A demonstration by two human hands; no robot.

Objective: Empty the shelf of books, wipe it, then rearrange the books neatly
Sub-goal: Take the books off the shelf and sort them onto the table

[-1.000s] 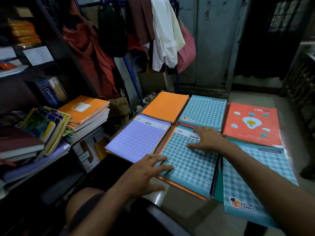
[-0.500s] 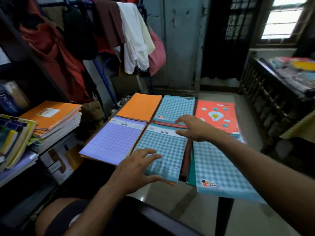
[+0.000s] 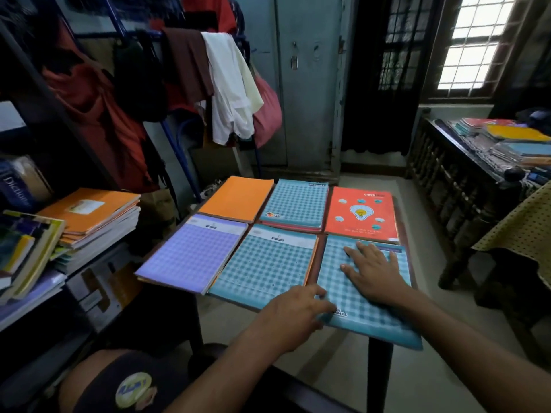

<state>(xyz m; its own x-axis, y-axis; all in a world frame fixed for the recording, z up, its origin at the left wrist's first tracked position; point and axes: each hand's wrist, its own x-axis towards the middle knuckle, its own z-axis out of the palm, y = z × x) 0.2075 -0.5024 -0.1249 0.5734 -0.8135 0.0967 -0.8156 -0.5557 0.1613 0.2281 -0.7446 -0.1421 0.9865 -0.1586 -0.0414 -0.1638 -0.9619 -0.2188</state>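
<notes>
hands: while both reach over a small table [image 3: 380, 368] laid with six notebooks in two rows of three, the right hand [image 3: 374, 271] lies flat, fingers spread and straight, on the teal checked notebook [image 3: 362, 305] at the table's near right corner; the left hand [image 3: 293, 312] rests its fingertips on that same notebook's near left edge, fingers loosely extended, gripping nothing.
hand spacing: the two hands are close together but not touching.
near row on the table: left of the teal checked notebook lies a second teal checked one [image 3: 265, 265], just beside it; left of that, a purple checked notebook [image 3: 193, 251] overhangs the table's left edge.
far row on the table: behind the teal checked notebook lies a red notebook [image 3: 362, 214] with a light bulb drawing; left of it a third teal checked notebook [image 3: 295, 204] sits on a thin stack; left again, an orange notebook [image 3: 237, 199].
shelf: a dark shelf unit [image 3: 44, 305] stands well left of the table, holding an orange-topped pile of books [image 3: 92, 219], a slumped group of books [image 3: 26, 248] and a dictionary [image 3: 16, 187].
clothes: garments hang on a rack [image 3: 185, 84] behind the table, to its far left.
right side: a dark wooden bench [image 3: 465, 186] with stacked papers stands well right of the table, under a window [image 3: 477, 40].
</notes>
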